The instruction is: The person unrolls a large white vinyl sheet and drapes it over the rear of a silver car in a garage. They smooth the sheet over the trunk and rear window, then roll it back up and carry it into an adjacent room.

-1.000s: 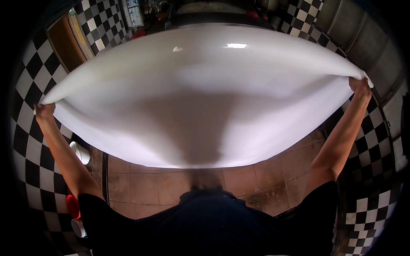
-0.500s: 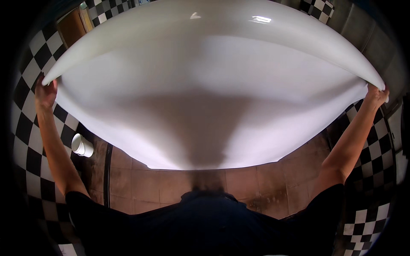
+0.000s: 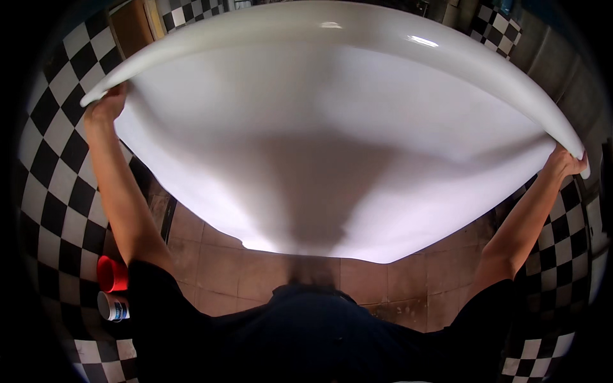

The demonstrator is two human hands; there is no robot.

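A large, white, flexible sheet [image 3: 306, 127] with a glossy, rounded upper band spreads in front of the person, stretched between both hands above a floor of reddish-brown square tiles [image 3: 217, 274]. The left hand [image 3: 107, 107] holds the sheet near its left end, the fingers closed on it and partly hidden; a narrow tip of the sheet sticks out past the hand. The right hand [image 3: 566, 162] holds the opposite end, its fingers gripping the material, and another tip hangs just beyond them. Two bright reflections lie on the glossy band, while a broad, dark shadow falls down the middle of the matte lower part. The lower edge sags between the hands.

Both bare arms reach forward from a dark, short-sleeved shirt [image 3: 319, 338]. Near the left elbow are a red, round bucket [image 3: 112, 274] and, just beside it, a white tub with a blue-marked side [image 3: 115, 307]. A black-and-white checkered wall [image 3: 54, 191] rises on the left, with a brown panel [image 3: 131, 29] in a pale frame farther up.
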